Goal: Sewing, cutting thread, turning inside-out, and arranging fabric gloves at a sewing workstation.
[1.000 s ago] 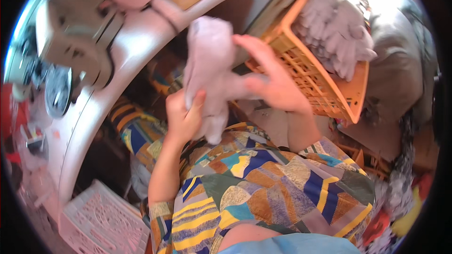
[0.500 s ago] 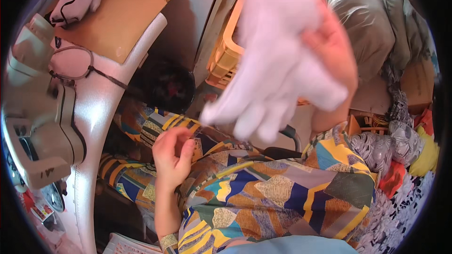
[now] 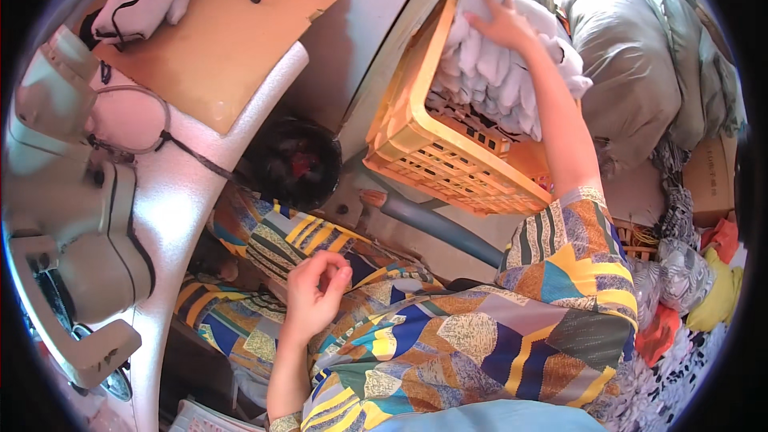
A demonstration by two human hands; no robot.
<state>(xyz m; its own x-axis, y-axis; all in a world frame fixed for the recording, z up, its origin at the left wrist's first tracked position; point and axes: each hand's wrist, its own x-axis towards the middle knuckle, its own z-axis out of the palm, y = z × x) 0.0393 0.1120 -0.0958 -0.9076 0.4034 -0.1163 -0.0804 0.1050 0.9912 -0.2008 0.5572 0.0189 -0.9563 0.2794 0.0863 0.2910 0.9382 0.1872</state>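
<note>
An orange-yellow plastic crate (image 3: 420, 132) stands ahead on the right, with a thick pile of white knitted gloves (image 3: 500, 72) in it. On the topmost glove at the crate's far end lies my right hand (image 3: 506, 22), its fingers spread and pressing flat on the fabric. My left hand (image 3: 316, 284) hovers above my lap with fingers curled in toward the thumb, and nothing shows in it. More gloves with dark markings sit lower in the crate, partly hidden by the pile.
At left, a sewing machine (image 3: 80, 248) stands on a pale worktable (image 3: 180, 192). A cardboard sheet (image 3: 232, 40) and a stuffed white glove (image 3: 144, 4) lie there. A black bin (image 3: 292, 164) is below. Grey sacks (image 3: 624, 56) and cloth scraps (image 3: 656, 336) line the right.
My right hand has carried a white glove away from me and laid it on the pile in the crate, its fingers now spread. My left hand stays curled over my lap, shifted slightly.
</note>
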